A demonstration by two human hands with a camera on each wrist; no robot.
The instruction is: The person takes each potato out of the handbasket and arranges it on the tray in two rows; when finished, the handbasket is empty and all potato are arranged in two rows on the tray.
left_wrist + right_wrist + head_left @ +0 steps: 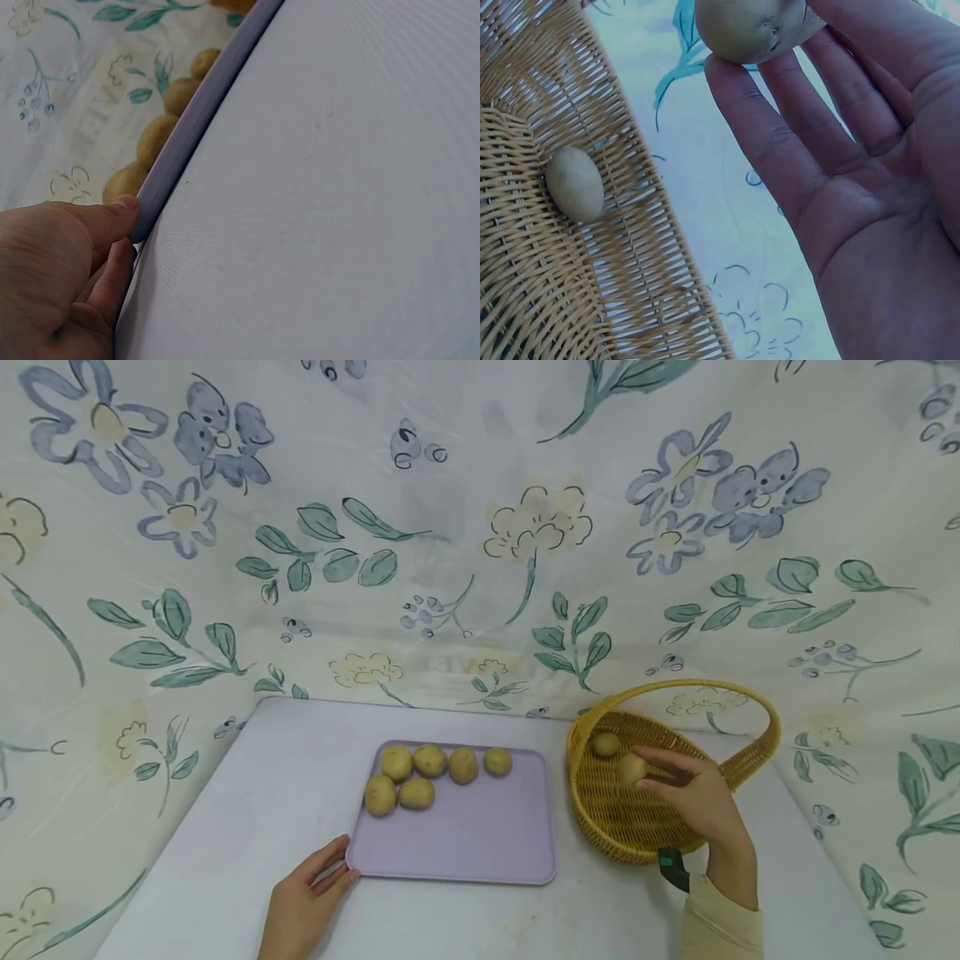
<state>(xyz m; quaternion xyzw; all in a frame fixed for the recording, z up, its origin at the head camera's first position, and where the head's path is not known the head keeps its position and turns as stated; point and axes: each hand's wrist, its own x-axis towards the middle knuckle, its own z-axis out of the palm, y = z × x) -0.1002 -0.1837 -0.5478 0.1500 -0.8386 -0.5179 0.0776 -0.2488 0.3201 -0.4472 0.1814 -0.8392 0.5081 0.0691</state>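
My right hand [701,797] pinches a potato [632,770] between thumb and fingertips over the wicker basket [588,827]. In the right wrist view the same potato [750,30] sits at the fingertips, its top cut off by the frame. Another potato [606,743] lies inside the basket. At the near left corner of the lilac tray [487,847], my left hand [303,893] grips the rim between thumb and fingers, as the left wrist view also shows on the tray's edge [176,154]. Several potatoes [417,793] lie on the tray, a row at its far side and 2 in front.
The basket's arched handle [690,683] rises above its far side. Tray and basket stand side by side on a white table [292,777]. Behind and around hangs a flower-printed cloth [450,593]. A dark strap piece [673,868] sits at the right wrist.
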